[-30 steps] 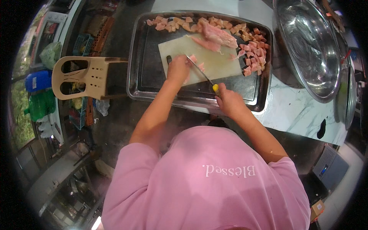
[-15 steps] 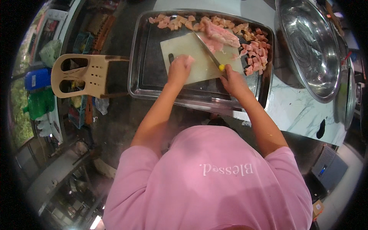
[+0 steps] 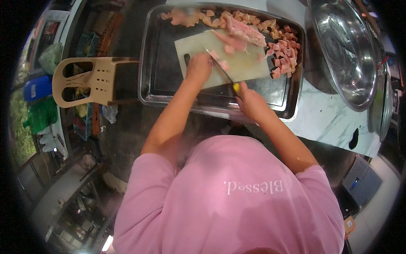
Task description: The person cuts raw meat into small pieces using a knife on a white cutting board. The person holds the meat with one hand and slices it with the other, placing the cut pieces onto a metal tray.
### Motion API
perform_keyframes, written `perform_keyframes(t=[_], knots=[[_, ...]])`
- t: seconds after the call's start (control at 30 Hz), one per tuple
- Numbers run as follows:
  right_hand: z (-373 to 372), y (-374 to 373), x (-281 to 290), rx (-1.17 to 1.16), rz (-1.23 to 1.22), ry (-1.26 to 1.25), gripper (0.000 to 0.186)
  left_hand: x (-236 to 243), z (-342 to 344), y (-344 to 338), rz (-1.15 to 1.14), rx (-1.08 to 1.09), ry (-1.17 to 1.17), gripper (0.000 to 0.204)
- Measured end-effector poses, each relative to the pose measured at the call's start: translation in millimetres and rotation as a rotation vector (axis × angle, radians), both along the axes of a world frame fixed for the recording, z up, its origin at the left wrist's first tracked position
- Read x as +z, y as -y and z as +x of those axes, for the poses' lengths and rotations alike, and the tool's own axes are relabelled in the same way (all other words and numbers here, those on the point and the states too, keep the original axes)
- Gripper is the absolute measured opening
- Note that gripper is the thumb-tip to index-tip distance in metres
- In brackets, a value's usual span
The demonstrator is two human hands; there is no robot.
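Near the lower edge of the cutting board [image 3: 249,68], the right hand [image 3: 253,100] has its grip closed on a knife [image 3: 229,77]. On the board's left part, the left hand [image 3: 199,67] has its fingers bent; what this grip holds, I cannot tell. A large meat piece [image 3: 245,31] lies at the board's far edge, and meat cubes [image 3: 284,54] lie beyond its right edge, in a metal tray [image 3: 163,63].

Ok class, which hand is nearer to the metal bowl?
Right. The right hand, gripping the knife, is left of the bowl; the left hand is farther left, at the cutting board.
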State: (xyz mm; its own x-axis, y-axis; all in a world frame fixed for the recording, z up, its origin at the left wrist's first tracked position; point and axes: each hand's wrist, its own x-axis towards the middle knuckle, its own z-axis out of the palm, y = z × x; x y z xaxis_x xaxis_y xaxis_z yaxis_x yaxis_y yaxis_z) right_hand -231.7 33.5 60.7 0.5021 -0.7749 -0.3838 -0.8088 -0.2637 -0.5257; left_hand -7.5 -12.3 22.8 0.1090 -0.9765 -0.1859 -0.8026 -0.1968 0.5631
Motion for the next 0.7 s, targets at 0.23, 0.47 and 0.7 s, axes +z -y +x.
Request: perform_keyframes(t=[0.23, 0.47, 0.7], knots=[[34, 54, 7, 0.006, -0.097, -0.016, 0.031, 6, 0, -8, -0.077, 0.054, -0.068, 0.014], [-5, 13, 49, 0.052, 0.077, -0.085, 0.034, -2, 7, -23, -0.035, 0.098, -0.089, 0.023], [21, 17, -6, 0.049, 0.025, -0.007, 0.033, -5, 0, -20, -0.120, 0.034, -0.034, 0.010]])
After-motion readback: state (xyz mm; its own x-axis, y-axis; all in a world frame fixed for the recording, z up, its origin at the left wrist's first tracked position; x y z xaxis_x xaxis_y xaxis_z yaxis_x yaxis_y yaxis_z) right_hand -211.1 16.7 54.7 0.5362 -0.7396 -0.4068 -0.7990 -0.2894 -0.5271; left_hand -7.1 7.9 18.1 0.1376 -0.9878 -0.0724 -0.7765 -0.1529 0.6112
